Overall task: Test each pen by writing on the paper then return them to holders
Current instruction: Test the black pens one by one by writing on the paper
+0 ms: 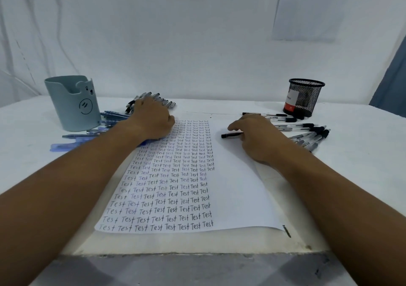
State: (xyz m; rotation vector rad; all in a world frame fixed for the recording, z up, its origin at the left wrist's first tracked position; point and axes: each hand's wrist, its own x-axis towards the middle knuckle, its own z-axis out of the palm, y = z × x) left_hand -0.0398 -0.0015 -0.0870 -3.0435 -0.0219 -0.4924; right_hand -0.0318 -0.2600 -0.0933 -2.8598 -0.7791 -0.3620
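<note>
holders: 2 (bear holder (pixel 70 105), mesh holder (pixel 304 97)) | paper (pixel 230 186): 1 sheet | hands: 2

Even, diffuse, cool-toned light fills the scene; shadows under the forearms on the paper (pixel 230 186) are faint. No glare. Wide-angle distortion bows the bench (pixel 362 175) edges and stretches the forearms. Fine detail appears soft, slightly blurred throughout.
</note>
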